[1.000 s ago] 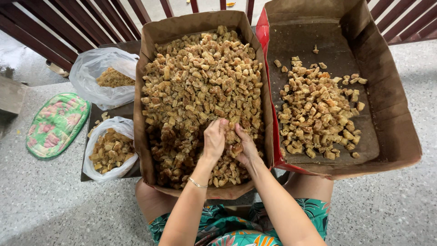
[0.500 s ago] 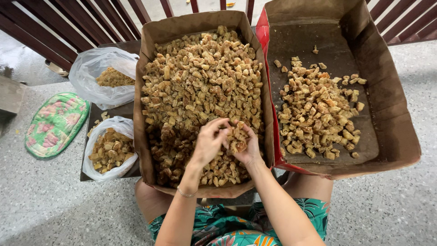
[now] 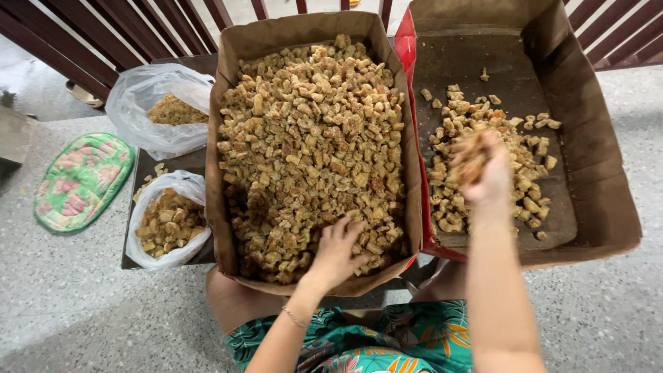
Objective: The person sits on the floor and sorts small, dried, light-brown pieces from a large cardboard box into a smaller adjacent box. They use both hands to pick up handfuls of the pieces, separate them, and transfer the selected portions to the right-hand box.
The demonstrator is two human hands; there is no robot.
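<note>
Brown sugared chunks (image 3: 311, 138) fill the left cardboard box (image 3: 231, 62) almost to its walls; the left hand (image 3: 337, 250) rests on them near the front edge, fingers loosely spread, clamping nothing. Beyond the red dividing edge, the right hand (image 3: 483, 173) hovers, closed on a handful of chunks (image 3: 468, 160), over the right box (image 3: 594, 173), whose floor lies bare beyond the sparse pile (image 3: 469, 124).

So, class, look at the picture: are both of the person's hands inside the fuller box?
No: only the left hand rests in the fuller box; the right hand is over the other box, with brown chunks.
</note>
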